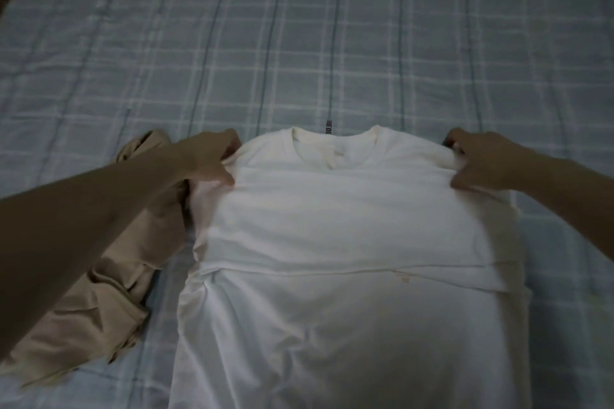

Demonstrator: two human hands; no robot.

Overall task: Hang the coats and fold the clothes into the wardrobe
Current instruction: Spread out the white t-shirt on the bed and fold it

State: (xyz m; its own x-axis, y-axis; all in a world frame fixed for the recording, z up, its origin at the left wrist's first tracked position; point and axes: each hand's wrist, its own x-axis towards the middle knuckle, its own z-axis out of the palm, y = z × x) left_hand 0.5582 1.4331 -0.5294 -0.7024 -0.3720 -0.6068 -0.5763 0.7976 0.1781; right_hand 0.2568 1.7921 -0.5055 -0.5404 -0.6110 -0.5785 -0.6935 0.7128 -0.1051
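A white T-shirt (345, 226) lies flat on the bed, collar pointing away from me, with a fold line across its lower half. My left hand (207, 156) pinches the shirt at its left shoulder. At the right shoulder, my right hand (481, 159) pinches the cloth in the same way. Both arms reach in from the lower corners. The shirt's sleeves are tucked out of sight.
A crumpled beige garment (109, 302) lies on the bed left of the shirt, partly under my left arm. The bed has a blue-grey checked cover (299, 43) that stretches far beyond the shirt. A dark strip (334, 76) runs along the cover's middle.
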